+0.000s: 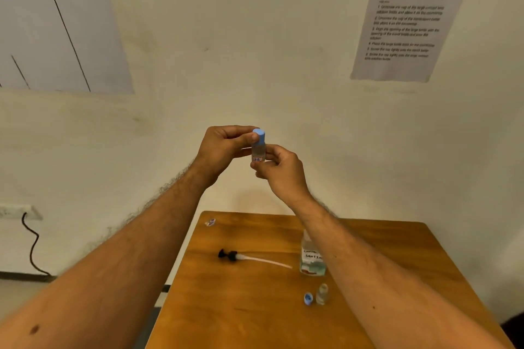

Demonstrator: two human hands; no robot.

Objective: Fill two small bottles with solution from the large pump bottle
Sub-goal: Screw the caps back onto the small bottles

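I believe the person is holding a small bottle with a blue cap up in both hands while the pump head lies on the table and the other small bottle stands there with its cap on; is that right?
Nearly. The head view shows the other small bottle standing uncapped, its blue cap lying beside it on the table. The rest holds: both hands, left and right, hold up the capped small bottle, and the pump head lies on the table.

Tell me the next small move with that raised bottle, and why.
Probably finish twisting the blue cap tight, then set the small clear bottle down: the left hand pinches the cap, the right hand holds the body. The other small bottle stands uncapped beside its loose blue cap.
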